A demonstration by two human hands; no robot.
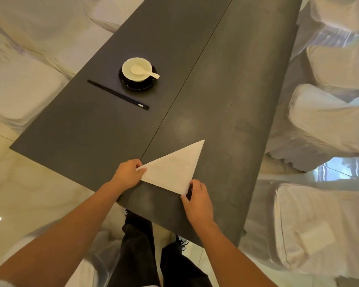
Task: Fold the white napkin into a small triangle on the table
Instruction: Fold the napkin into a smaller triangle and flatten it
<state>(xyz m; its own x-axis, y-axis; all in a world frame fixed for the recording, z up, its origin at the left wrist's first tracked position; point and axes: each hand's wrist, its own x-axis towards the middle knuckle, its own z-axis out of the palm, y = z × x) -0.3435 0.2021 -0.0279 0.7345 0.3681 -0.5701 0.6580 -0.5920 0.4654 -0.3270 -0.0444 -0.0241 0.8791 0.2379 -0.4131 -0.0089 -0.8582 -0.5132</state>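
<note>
Near the front edge of a long dark table (226,83), we see a white napkin (172,170) lying flat, already folded into a triangle whose apex points away from the person and to the right. Our view looks down from head height over two bare forearms.

We see the left hand (126,175) pinching the triangle's left corner, fingers curled over the cloth and thumb beneath the edge. The right hand (198,201) is closed on the near right corner, fingertips pressing it at the table. We judge that both corners of the long edge are held so the layers stay aligned and the cloth stays taut, ready to bring one corner across to the other for a smaller triangle.

Farther up the table, well apart from the napkin, we see a white bowl (136,69) with a white spoon (143,71) resting inside, set on a black saucer (137,84). Black chopsticks (118,94) lie just beside it. White-covered chairs (330,125) line the right side.

We can read no writing, label or brand anywhere; the napkin is plain.
</note>
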